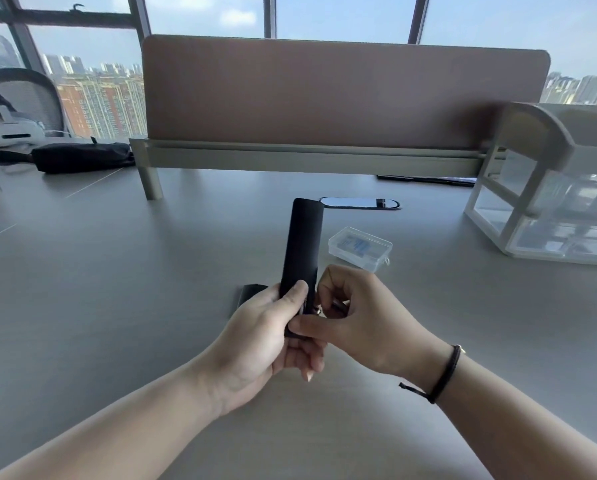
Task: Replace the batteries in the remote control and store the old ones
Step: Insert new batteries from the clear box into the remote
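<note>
Remote (302,244) at frame centre, held upright off the desk (117,271), back facing the camera. Left hand (266,337) wrapped around its lower end, thumb pressed on the back, fingers curled underneath. Right hand (356,317) at the bottom right edge, thumb and curled fingers pinching at something small and metallic there, probably a battery or a contact; too small to tell which. Cover (250,294) apparently off, lying flat on the desk just left of the left hand.

Best done by keeping the left grip firm and low, tilting the open end slightly toward the right hand, and lifting the cell by its end rather than dragging it along the spring.

Clear case (359,249) with blue contents right of the remote, lid closed; needs opening before anything goes in or out. Clear drawers (546,202) at far right, divider (342,91) behind, black pouch (82,157) at upper left. Nothing between the hands and the case.
</note>
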{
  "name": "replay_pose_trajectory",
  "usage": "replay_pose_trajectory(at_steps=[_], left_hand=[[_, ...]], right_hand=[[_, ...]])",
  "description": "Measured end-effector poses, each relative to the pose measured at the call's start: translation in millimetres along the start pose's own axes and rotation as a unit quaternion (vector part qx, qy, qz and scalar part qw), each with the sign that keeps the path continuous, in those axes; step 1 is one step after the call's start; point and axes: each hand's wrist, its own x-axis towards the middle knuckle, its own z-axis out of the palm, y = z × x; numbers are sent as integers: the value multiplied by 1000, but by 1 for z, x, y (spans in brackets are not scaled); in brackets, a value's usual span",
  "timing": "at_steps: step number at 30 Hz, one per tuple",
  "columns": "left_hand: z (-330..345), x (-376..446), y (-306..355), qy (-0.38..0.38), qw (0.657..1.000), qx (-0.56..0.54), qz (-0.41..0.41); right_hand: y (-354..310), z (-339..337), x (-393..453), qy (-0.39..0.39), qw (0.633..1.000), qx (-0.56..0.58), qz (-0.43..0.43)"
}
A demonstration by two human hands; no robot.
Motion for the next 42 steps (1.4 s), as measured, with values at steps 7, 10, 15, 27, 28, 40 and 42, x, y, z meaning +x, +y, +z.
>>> replay_pose_trajectory(at_steps=[7,10,15,27,28,40,42], left_hand=[[0,2,4,10,1000,9,18],[-2,3,5,31,999,-13,23],[-8,7,5,53,998,-7,25],[-9,8,3,45,999,-13,7],[-9,8,3,45,999,-19,5],[-11,6,4,18,998,-63,-8],[-11,6,4,10,998,-63,-8]], right_hand=[[3,-8,-1,8,1000,18,2],[6,-13,4,19,993,107,54],[8,-13,13,66,956,251,140],[5,-19,9,54,955,271,113],[4,-20,9,54,956,267,112],[2,-17,8,83,949,284,111],[3,-16,8,82,953,275,97]])
